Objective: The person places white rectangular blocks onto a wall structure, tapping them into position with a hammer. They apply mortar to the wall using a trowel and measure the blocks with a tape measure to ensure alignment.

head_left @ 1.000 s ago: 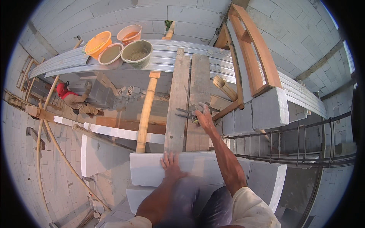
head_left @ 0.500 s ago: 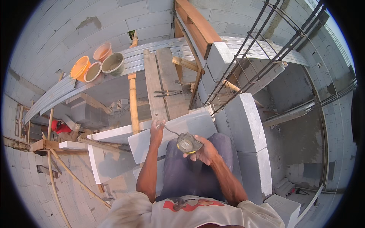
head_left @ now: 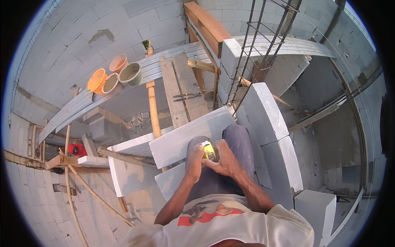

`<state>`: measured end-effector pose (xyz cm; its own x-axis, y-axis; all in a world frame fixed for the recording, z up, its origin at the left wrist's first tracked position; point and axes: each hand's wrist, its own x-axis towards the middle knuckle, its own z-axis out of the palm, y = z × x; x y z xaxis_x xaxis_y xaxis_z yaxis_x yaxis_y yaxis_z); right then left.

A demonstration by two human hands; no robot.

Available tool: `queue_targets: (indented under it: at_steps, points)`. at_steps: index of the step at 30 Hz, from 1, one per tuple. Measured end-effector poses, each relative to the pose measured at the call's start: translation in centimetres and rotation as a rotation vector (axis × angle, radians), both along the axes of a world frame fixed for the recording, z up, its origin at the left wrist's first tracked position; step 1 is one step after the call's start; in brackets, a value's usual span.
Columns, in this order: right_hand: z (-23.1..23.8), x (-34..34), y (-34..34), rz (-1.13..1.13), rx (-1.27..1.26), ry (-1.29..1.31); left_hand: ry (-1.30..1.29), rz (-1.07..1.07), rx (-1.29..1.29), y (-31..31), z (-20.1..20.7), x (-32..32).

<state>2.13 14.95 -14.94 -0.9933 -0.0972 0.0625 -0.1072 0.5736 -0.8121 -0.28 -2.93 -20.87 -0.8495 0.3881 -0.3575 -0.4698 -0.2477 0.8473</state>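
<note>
Over my lap I hold a small yellow and black tape measure (head_left: 209, 150) in both hands. My right hand (head_left: 226, 160) grips it from the right, thumb and fingers curled about the case. Against its left side, my left hand (head_left: 195, 159) is closed, fingers bent. Both hands partly cover the case, and its cord is hidden. Just beyond my knees a pale aerated concrete block (head_left: 191, 136) lies slanted. Farther off, long-handled pincers (head_left: 187, 97) rest across two wooden planks (head_left: 191, 82).
Several buckets (head_left: 131, 74) stand on corrugated metal sheeting (head_left: 74, 108) at the far left. A rebar cage (head_left: 261, 45) rises ahead on the right, beside a block wall (head_left: 269, 113). Bamboo poles (head_left: 153, 109) prop the scaffold. Another person in red (head_left: 76, 150) is lower left.
My left hand has come down and right to the tape measure, from where it held the cord stretched out. The case has turned its yellow face up. My view has shifted slightly.
</note>
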Motion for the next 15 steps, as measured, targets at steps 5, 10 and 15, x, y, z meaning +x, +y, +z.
queue_targets:
  at_steps: [5,10,15]
  points:
    - [-1.4,1.2,1.0,-0.217,-0.291,-0.159,-0.312,-0.271,0.201,2.1,3.2,1.4]
    - [2.2,4.3,4.3,-0.250,-0.084,-0.061,-0.010,-0.356,-0.179,3.9,5.9,-0.2]
    - [5.0,7.1,4.5,-0.329,0.057,0.013,0.183,-0.557,-0.060,6.3,9.0,-2.2]
